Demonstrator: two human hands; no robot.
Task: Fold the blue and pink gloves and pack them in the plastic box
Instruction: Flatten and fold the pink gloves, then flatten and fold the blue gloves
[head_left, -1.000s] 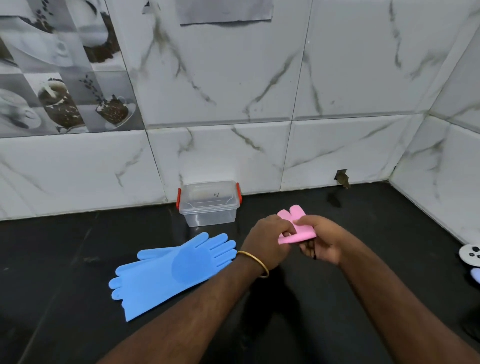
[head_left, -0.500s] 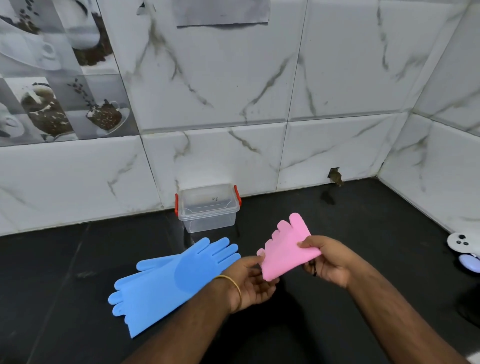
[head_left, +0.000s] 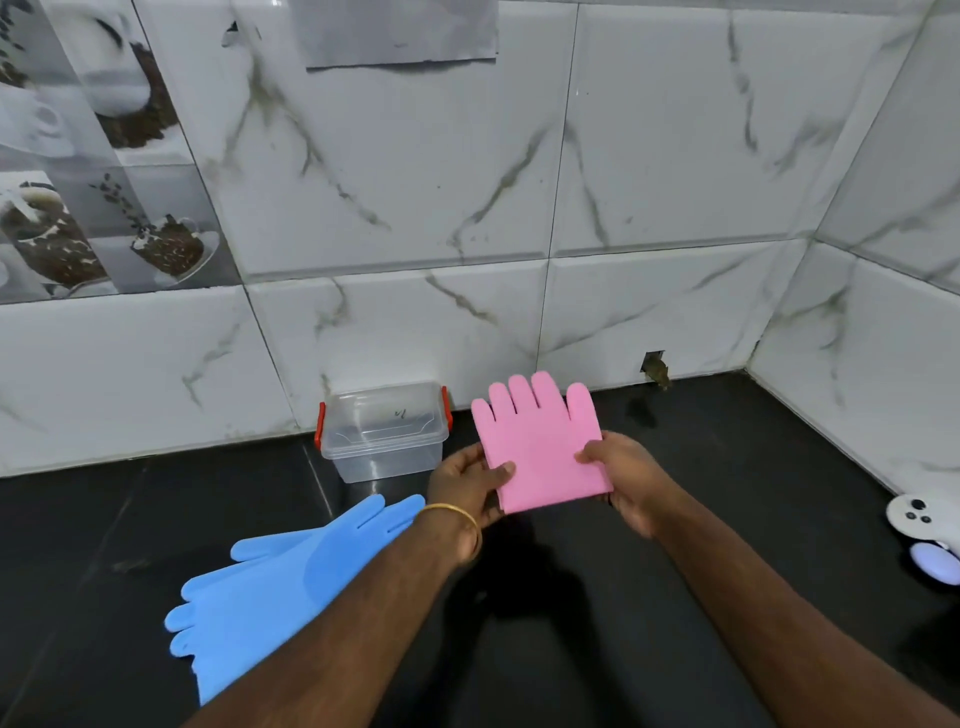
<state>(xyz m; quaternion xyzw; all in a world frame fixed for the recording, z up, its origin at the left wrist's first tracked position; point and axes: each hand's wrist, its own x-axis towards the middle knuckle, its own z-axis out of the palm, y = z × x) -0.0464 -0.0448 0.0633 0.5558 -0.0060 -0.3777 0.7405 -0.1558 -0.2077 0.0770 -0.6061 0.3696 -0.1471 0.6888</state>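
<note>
A pink glove (head_left: 540, 441), folded across its cuff with the fingers pointing up and away, is held flat in the air above the black counter. My left hand (head_left: 467, 480) pinches its left edge and my right hand (head_left: 621, 475) pinches its right edge. The blue gloves (head_left: 275, 587) lie flat and overlapping on the counter at the lower left, partly hidden by my left forearm. A clear plastic box (head_left: 383, 430) with red side clips and its lid on stands against the tiled wall, just left of the pink glove.
The black counter (head_left: 571, 623) meets white marble-tiled walls at the back and right. A white controller-like device (head_left: 917, 517) and a pale lilac object (head_left: 935, 564) sit at the right edge. A small hole (head_left: 655, 366) shows in the back wall.
The pink glove was bunched small between both hands. It has been opened out flat and lifted higher, fingers now spread upward, with one hand at each side.
</note>
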